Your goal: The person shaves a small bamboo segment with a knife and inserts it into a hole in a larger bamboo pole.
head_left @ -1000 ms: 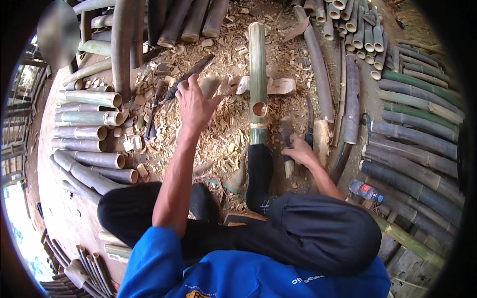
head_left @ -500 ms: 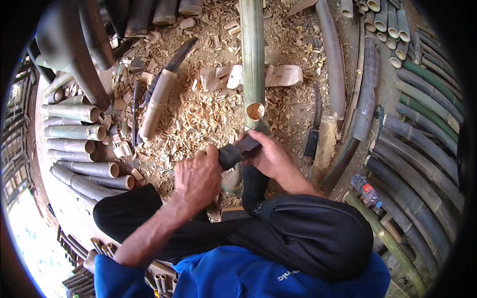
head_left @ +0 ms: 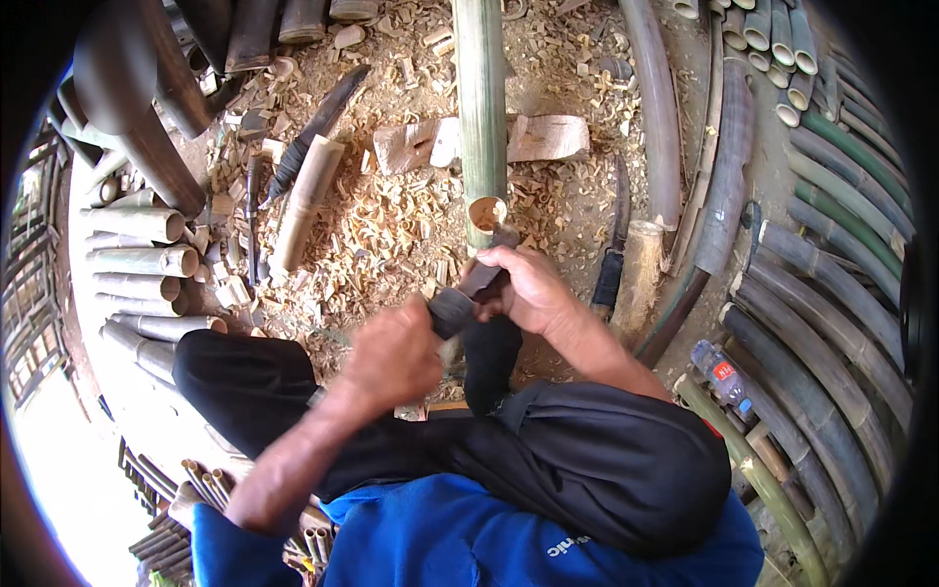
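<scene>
My left hand (head_left: pixel 393 354) is closed round the dark wrapped handle of a knife (head_left: pixel 453 311), its outline a little blurred. The fingers of my right hand (head_left: pixel 535 292) pinch the knife's dark blade, thumb on top. The blade tip is at the near open end of a long green bamboo tube (head_left: pixel 481 127). Pale bamboo shows inside that cut end. Farther off, the tube lies across a notched pale wood block (head_left: pixel 550 138).
Shavings (head_left: pixel 367 225) litter the ground. On the left lie a short bamboo piece (head_left: pixel 308 205) and a wrapped-handle knife (head_left: pixel 320 127); another knife (head_left: pixel 614 245) lies right. Bamboo tubes (head_left: pixel 137 261) line both sides. A plastic bottle (head_left: pixel 721 372) rests on the right-hand bamboo.
My left hand has shifted slightly down and right, with the knife still in both hands. The whole view has moved a little, so the bamboo tube appears farther left.
</scene>
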`<state>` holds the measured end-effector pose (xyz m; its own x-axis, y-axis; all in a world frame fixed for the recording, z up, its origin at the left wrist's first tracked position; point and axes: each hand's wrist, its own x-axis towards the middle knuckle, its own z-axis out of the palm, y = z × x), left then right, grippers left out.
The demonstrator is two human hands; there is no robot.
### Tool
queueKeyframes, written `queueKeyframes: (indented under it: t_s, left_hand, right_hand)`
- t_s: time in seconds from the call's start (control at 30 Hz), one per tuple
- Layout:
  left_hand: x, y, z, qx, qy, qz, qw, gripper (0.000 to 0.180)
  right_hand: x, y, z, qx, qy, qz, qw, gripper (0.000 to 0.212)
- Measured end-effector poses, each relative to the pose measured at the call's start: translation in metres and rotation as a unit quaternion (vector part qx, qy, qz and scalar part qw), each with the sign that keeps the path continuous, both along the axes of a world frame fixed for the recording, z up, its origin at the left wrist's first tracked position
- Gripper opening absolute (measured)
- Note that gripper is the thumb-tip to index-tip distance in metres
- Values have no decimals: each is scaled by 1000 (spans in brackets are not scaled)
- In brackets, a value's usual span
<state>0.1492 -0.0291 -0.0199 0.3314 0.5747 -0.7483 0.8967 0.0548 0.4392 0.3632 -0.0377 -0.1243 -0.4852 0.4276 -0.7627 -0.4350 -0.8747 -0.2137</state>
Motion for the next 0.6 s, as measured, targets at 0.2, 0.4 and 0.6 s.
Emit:
queueKeyframes:
  t_s: [0.2,0.4,0.6]
  left_hand:
    - [76,-79,-13,-62,-53,245,966,53]
    - [34,-96,-3,-67,-76,257,961,56]
    - [5,-67,-4,23,-2,331,943,42]
  right_hand:
    - [25,14,2,82,-184,229,952,21]
    - [-13,-26,37,119,-266,152,944,25]
    - [-50,3,43,44,-217,52,974,19]
